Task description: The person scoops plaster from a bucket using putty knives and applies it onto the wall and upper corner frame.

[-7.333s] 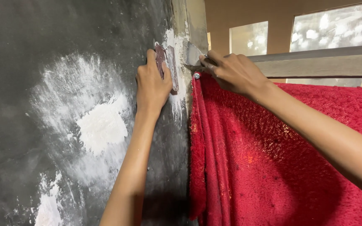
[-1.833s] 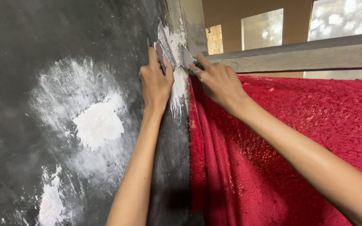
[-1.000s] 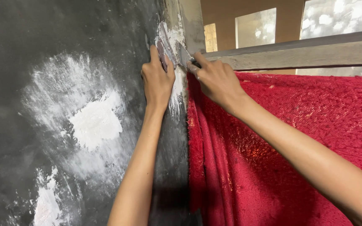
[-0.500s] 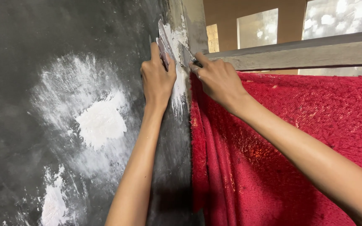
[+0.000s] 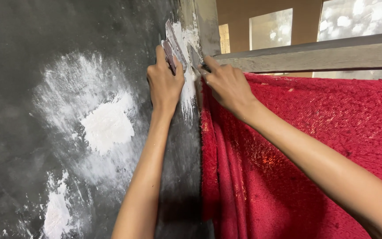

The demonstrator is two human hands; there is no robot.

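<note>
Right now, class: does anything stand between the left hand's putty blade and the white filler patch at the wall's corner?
Nothing visible does. The left hand presses the putty blade straight onto the white filler; the red cloth hangs beside it.

Left of the left hand (image 5: 164, 84) the dark wall (image 5: 32, 53) lies open — rightward, the grey wooden rail (image 5: 315, 55) and draped red cloth (image 5: 306, 132) block passage.
</note>
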